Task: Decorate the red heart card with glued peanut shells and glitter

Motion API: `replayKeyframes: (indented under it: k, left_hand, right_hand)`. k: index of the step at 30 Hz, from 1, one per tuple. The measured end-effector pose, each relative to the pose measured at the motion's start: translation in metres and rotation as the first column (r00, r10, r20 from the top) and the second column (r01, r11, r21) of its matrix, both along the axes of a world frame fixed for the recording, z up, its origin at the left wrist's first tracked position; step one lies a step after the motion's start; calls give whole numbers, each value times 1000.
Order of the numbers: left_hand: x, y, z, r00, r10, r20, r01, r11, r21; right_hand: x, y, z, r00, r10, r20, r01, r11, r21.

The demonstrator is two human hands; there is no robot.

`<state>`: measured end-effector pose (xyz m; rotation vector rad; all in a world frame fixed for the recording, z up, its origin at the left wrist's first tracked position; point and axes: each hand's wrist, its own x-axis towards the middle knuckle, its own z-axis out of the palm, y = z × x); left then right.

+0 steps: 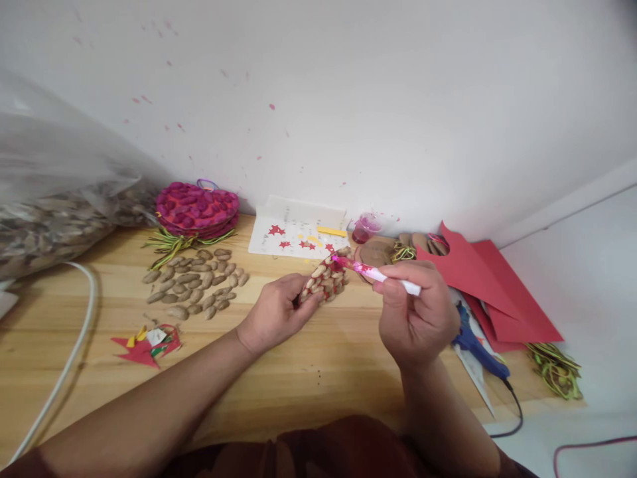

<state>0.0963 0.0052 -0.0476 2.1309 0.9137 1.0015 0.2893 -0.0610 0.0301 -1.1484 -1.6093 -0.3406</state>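
Note:
My left hand (pixel 281 309) is closed on the edge of a red disc covered with peanuts (pixel 326 279), holding it tilted above the table. In my right hand (pixel 421 312) is a white-handled paintbrush (pixel 371 271), pinched between thumb and fingers. Its pink-stained bristles touch the far upper edge of the peanut disc, where a pink patch shows. Most of the peanuts on the disc are still plain tan. Behind the disc stands a small clear cup of pink paint (pixel 365 229).
Loose peanuts (pixel 194 282) and red paper scraps (pixel 146 348) lie left. Behind them are a stack of pink peanut discs (pixel 198 209) and a bag of peanuts (pixel 50 226). A white sheet (pixel 263 232) holds red stars. Red paper (pixel 497 285) and a blue glue gun (pixel 478 345) lie right.

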Motion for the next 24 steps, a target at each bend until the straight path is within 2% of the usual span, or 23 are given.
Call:
replayKeyframes:
  k: [5, 13, 24]
  left_hand:
    - [0, 0, 1, 1000, 16, -22, -16, 1000, 1]
    - [0, 0, 1, 1000, 9, 0, -9, 999, 34]
    - [2, 0, 3, 1000, -11, 25, 11, 1000, 15]
  right_hand:
    - [-1, -1, -1, 1000, 20, 0, -20, 1000, -12]
    - [1, 0, 2, 997, -65, 38, 63, 997, 36]
    - [0, -2, 1, 996, -19, 83, 15, 999, 51]
